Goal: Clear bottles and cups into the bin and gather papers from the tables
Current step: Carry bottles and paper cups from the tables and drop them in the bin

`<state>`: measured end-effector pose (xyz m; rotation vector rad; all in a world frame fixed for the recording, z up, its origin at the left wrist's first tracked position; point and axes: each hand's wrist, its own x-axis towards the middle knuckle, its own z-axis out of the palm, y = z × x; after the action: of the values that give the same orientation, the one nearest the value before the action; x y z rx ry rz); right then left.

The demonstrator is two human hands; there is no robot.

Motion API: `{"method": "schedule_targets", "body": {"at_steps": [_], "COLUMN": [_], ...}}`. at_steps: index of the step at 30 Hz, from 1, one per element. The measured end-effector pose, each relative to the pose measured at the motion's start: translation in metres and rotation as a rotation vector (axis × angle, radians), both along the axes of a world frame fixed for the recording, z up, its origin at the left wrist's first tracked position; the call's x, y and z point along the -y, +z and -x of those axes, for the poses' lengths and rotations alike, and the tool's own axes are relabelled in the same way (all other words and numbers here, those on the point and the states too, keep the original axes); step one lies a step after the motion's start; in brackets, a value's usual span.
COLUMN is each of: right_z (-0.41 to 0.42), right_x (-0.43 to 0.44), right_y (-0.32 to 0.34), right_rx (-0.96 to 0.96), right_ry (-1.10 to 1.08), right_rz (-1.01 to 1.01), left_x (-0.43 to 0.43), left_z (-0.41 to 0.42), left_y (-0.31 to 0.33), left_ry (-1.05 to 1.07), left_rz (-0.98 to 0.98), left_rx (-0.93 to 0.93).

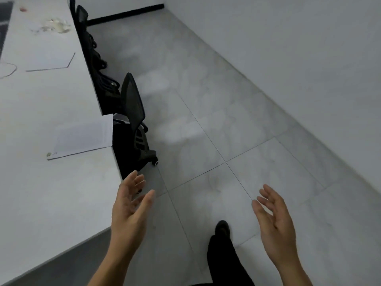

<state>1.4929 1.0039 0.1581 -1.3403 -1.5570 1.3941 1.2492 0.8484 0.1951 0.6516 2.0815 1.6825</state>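
Presently both grips empty, fingers spread: left hand (128,207) near worktop (41,193) corner, right hand (274,219) over floor. Stapled papers (82,138) overhang worktop edge beside office chair (134,112); a careless swipe could knock them to the floor

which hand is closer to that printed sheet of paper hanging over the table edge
Left. The left hand is open just past the white table's edge, below the printed white paper sheet in the picture. The right hand is open over the grey tiled floor, far off to the right.
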Motion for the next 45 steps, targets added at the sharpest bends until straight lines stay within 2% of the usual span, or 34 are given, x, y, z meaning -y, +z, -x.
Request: {"method": "schedule_targets", "body": {"at_steps": [6, 11, 17, 21, 28, 36, 39, 45], "right_z": [0.076, 0.161, 0.275, 0.367, 0.523, 0.726, 0.824, 1.049], "right_x": [-0.162, -0.273, -0.392, -0.474, -0.611, -0.75, -0.807, -0.892], "right_y": [0.017, 0.048, 0.012, 0.012, 0.058, -0.001, -0.006, 0.045], "right_rx": [0.009, 0.002, 0.064, 0.098, 0.03, 0.038, 0.033, 0.003], "right_ry": [0.164, 0.307, 0.387, 0.408, 0.375, 0.387, 0.442, 0.697], "right_rz": [0.01, -0.062, -0.053, -0.059, -0.133, -0.062, -0.035, -0.076], "left_x": [-0.126, -0.205, -0.305, -0.389, -0.53, -0.665, -0.712, -0.773], "left_z": [0.038, 0.098, 0.197, 0.296, 0.475, 0.66, 0.743, 0.902], "left_y": [0.016, 0.025, -0.018, -0.026, 0.019, -0.022, -0.019, 0.04], "left_ry": [0.018, 0.174, 0.296, 0.313, 0.264, 0.333, 0.382, 0.539], "left_rz": [0.024, -0.017, -0.056, -0.079, -0.102, -0.047, -0.004, -0.04], "left_rx": [-0.027, 0.009, 0.098, 0.122, 0.022, 0.077, 0.076, -0.011]}}
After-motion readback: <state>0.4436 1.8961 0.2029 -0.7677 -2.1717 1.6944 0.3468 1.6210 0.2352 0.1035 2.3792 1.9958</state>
